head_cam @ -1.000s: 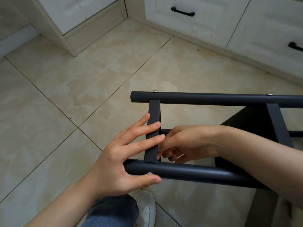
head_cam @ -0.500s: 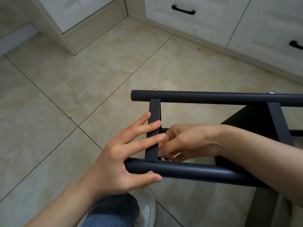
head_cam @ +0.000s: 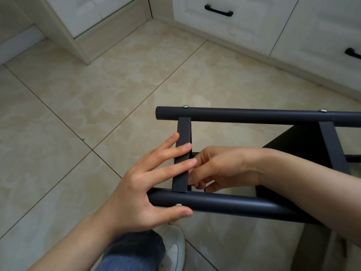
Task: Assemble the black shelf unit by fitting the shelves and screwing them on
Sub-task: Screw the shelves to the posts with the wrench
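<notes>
The black shelf unit lies on its side on the tiled floor. Its far tube (head_cam: 254, 115) and near tube (head_cam: 234, 204) run left to right, joined by a flat crossbar (head_cam: 183, 132) and a second crossbar (head_cam: 332, 145). A black shelf panel (head_cam: 298, 141) sits inside the frame at the right. My left hand (head_cam: 140, 192) presses straight fingers across the first crossbar, thumb under the near tube beside a silver screw (head_cam: 178, 204). My right hand (head_cam: 220, 167) reaches through the frame behind that crossbar with its fingers curled; what they hold is hidden.
White cabinets with black handles (head_cam: 218, 10) line the back and right. Two more screws (head_cam: 185, 106) sit on the far tube. My jeans-clad knee (head_cam: 132, 251) and white shoe (head_cam: 173, 249) are just below the frame. Beige tiles stretch to the left.
The fingers of my right hand have shifted slightly behind the crossbar. My left hand and the frame stay where they were.
</notes>
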A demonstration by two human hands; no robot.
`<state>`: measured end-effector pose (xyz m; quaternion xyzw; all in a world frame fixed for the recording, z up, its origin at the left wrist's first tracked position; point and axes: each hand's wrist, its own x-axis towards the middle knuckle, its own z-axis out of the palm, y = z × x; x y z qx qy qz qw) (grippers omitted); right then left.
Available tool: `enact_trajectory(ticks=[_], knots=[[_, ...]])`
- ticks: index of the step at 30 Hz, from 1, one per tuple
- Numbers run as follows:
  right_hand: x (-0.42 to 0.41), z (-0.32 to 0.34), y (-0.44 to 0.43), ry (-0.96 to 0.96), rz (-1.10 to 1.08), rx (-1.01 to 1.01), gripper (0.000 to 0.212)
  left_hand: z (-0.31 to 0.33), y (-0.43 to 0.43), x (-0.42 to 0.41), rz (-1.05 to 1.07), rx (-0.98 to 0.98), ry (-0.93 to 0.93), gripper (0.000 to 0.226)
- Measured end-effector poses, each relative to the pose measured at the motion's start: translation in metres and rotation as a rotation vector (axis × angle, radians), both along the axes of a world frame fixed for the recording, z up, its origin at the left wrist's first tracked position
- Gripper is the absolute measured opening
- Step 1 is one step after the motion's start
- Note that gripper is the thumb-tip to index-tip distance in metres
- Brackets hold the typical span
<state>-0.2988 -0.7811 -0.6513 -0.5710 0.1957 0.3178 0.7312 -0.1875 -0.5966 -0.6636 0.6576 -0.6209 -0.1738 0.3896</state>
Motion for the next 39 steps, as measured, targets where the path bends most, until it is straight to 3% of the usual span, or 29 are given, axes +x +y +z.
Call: enact_trajectory(ticks=[6,8,12,18,27,39], knots=[[-0.0005,0.0005,0.0010,0.006,0.039,-0.004,0.027,0.0000,-0.0003,-0.0004,-0.002,-0.008,0.003,0.069],[-0.0007,-0.0004,0.0020,0.011,0.047,-0.041,0.018,0.0000,-0.0004,-0.0007,0.001,-0.007,0.005,0.068],[-0.0007,-0.0027,0.0029,0.004,0.029,-0.144,0.029,0.0001,-0.0009,-0.0013,-0.003,-0.005,0.011,0.068],[-0.0009,-0.0007,0.0019,-0.029,0.035,-0.070,0.014,-0.0005,-0.0001,-0.0002,-0.006,-0.003,0.014,0.067],[-0.0004,-0.0043,0.0022,0.006,0.050,-0.092,0.030,-0.0010,0.0005,-0.0005,-0.007,-0.007,0.025,0.065],[-0.0008,-0.0039,0.0014,0.001,0.047,-0.069,0.027,-0.0009,-0.0005,-0.0008,-0.006,-0.013,0.017,0.066]])
